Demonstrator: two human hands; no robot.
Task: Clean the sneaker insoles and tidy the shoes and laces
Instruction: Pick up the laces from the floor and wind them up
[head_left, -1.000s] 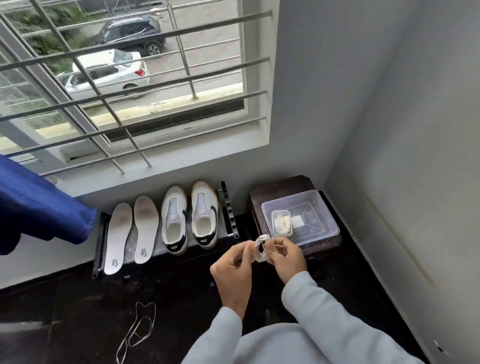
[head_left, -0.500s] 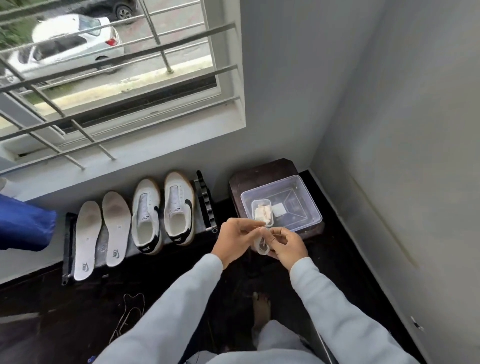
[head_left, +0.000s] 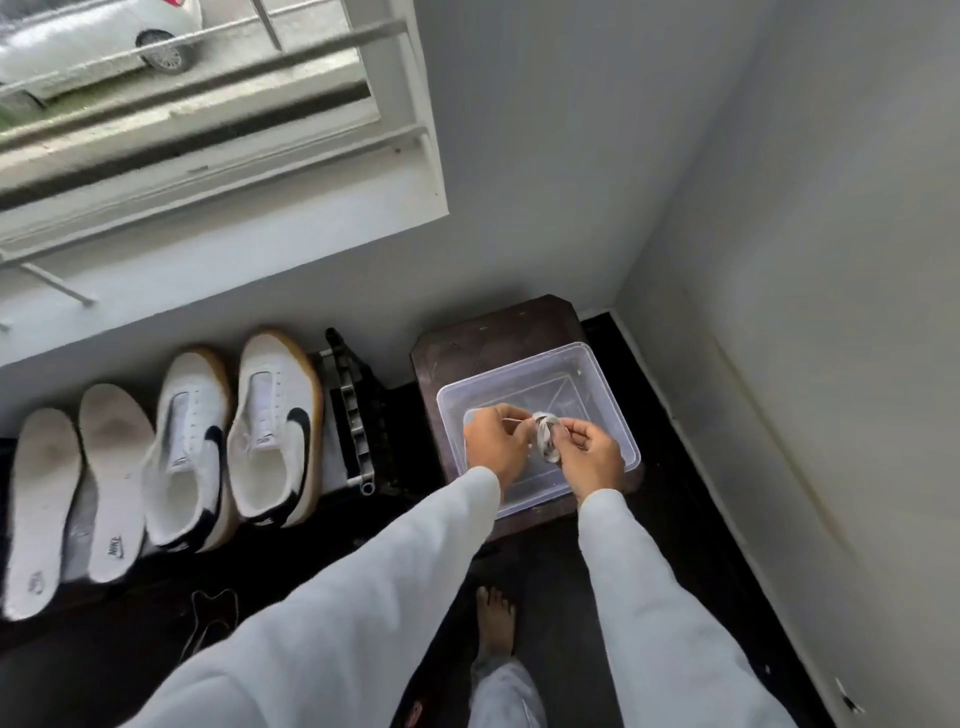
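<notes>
Lace bundle (head_left: 545, 439) — white, coiled into a small loop — sits right of frame centre, held between both hands above the clear plastic tub (head_left: 608, 384). Left hand (head_left: 491, 441): fingers curled, thumb and forefinger pinching a strand that runs to the coil. Right hand (head_left: 592, 457): fingers curled, gripping the coil's right side. Tub contents hidden behind the hands; cannot tell whether the bundle touches the tub floor. Tub rectangular, translucent, on a dark wooden stool (head_left: 488, 338) in the corner. Left of it a black ribbed rack (head_left: 356, 415), then two white sneakers (head_left: 278, 431) with black swooshes and tan soles, then two pale insoles (head_left: 111, 478), smudged grey. Second lace (head_left: 213, 596) on the dark floor, lower left — thin, hard to trace.
</notes>
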